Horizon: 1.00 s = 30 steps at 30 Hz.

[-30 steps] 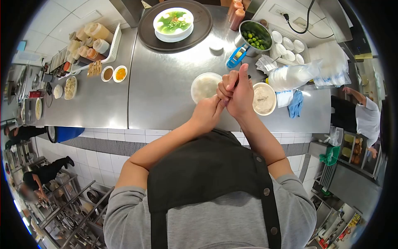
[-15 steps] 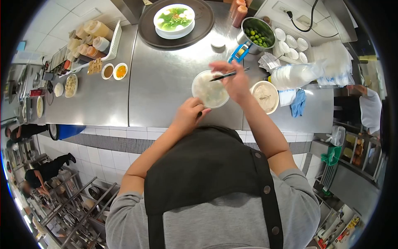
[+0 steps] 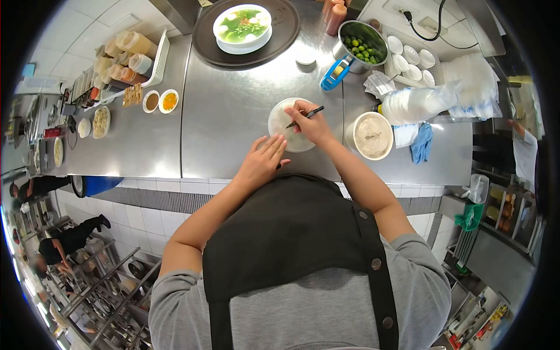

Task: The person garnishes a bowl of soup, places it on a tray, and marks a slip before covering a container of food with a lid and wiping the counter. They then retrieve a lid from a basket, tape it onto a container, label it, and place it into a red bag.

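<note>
A round tub with a translucent lid [image 3: 281, 115] sits on the steel counter before me. My right hand [image 3: 309, 123] grips a black marker [image 3: 315, 111], its tip at the lid's surface. The fingers of my left hand [image 3: 265, 156] lie stretched out, fingertips at the lid's near-left edge. By the left thumb a small black piece shows, seemingly the marker's cap [image 3: 279, 166], tucked in the hand and mostly hidden. Just right of my right forearm stands a second lidded tub [image 3: 370, 143] with dark writing on its lid.
At the back, a brown round tray [image 3: 286, 35] bears a bowl of green soup [image 3: 242, 26]. A steel pot [image 3: 373, 41] of green limes and blue tape dispenser [image 3: 332, 76] stand back right, near stacked plastic cups [image 3: 411, 105]. Sauce bowls [image 3: 169, 102] sit left.
My right hand has come down and left, bringing the marker's tip to the lid. My left hand's fingers have straightened out from a curl onto the lid's edge.
</note>
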Available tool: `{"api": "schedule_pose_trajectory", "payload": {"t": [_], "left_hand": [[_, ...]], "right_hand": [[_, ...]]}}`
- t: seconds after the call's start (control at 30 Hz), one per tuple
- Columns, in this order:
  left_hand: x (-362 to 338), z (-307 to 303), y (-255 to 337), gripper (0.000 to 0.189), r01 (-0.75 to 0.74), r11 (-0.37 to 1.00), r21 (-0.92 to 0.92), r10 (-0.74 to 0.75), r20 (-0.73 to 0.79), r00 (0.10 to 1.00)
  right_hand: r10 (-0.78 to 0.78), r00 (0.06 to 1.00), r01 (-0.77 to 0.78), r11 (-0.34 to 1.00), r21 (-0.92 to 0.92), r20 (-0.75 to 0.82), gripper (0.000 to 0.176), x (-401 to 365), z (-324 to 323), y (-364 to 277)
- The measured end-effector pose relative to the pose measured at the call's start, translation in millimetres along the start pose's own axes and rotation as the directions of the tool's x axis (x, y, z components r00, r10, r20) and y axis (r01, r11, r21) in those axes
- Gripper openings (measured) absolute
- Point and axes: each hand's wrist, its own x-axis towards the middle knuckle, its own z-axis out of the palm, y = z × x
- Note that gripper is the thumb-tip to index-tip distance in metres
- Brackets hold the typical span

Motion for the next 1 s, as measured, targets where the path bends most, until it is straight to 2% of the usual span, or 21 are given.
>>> {"api": "schedule_pose_trajectory", "payload": {"t": [0.1,0.23,0.43,0.63,0.73,0.83,0.93,1.0], "left_hand": [[2,2,3,0.049,0.011,0.999,0.042,-0.011,-0.007,1.0],[6,4,8,0.046,0.065,0.998,0.021,-0.065,0.001,0.998],[8,6,8,0.042,0.042,0.999,0.034,-0.042,-0.013,0.999],[11,2,7,0.041,0.026,0.999,0.041,-0.025,-0.01,1.0],[12,1,7,0.04,0.027,0.999,0.03,-0.026,-0.023,0.999],[12,3,7,0.039,0.027,0.999,0.028,-0.026,-0.035,0.999],[12,4,6,0.039,0.024,0.999,0.024,-0.023,-0.04,0.999],[12,3,6,0.038,0.031,0.999,0.015,-0.031,-0.035,0.999]], "right_hand": [[-0.121,0.991,0.128,0.979,-0.161,0.054,0.051,-1,0,7],[-0.367,0.93,0.346,0.855,-0.387,0.019,0.046,1,3,15],[-0.37,0.928,0.356,0.834,-0.422,0.051,0.036,0,0,19],[-0.333,0.943,0.312,0.874,-0.373,0.008,0.036,1,3,19],[-0.427,0.902,0.367,0.838,-0.404,-0.067,0.036,1,2,18],[-0.393,0.919,0.367,0.838,-0.404,0.022,0.034,-2,3,15],[-0.455,0.888,0.373,0.799,-0.471,-0.069,0.033,-2,2,16],[-0.435,0.899,0.375,0.819,-0.435,-0.044,0.033,-1,2,15]]}}
